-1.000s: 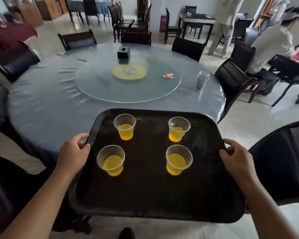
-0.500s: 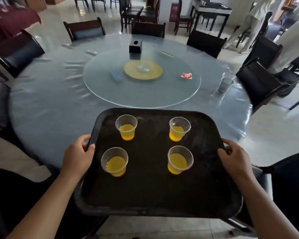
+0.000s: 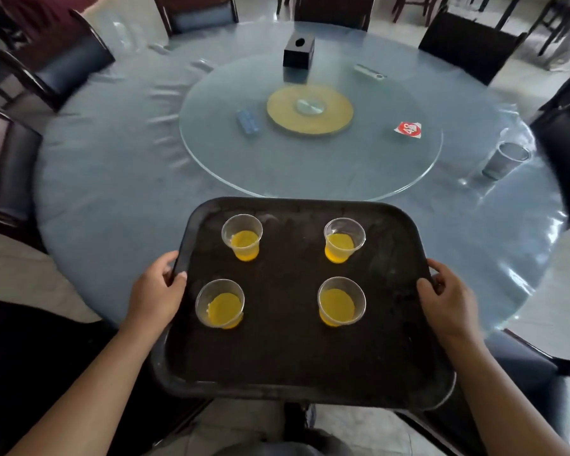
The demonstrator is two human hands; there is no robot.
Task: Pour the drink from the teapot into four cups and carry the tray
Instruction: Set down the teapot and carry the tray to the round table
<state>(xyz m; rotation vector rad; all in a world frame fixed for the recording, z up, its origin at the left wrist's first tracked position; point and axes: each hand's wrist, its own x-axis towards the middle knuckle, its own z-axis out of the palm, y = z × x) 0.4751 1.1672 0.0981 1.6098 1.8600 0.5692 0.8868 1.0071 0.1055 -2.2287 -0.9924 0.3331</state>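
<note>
Pouring: judged done; 4 clear cups on the tray, each about a third full of yellow drink.
Cups: upper-left cup (image 3: 242,236), upper-right cup (image 3: 344,239), lower-left cup (image 3: 220,303), lower-right cup (image 3: 341,300); all upright, well apart, in a 2 by 2 grid at centre frame.
Teapot: not in view anywhere in the frame.
Tray (image 3: 297,363): black, rounded corners, lower centre of the frame; far edge over the near rim of the tabletop (image 3: 112,192); near edge out past the rim, floor visible beneath it. Resting or lifted: cannot tell.
Left hand (image 3: 157,292): clenched on the tray's left rim, thumb over the top edge, fingers under.
Right hand (image 3: 448,299): clenched on the tray's right rim, same hold.
Carrying: judged under way or about to start; both grips set, level tray, no spill visible on the black surface.
Left to do: moving the tray to wherever it belongs; destination not shown.
Elsewhere: glass turntable (image 3: 310,153) in the upper centre with a black box (image 3: 298,53); 1 spare cup (image 3: 504,159) at right of the frame, apparently empty; dark chairs around the rim.
Risk: shallow drinks, light cups; a tilt or jolt likely to slide them.
</note>
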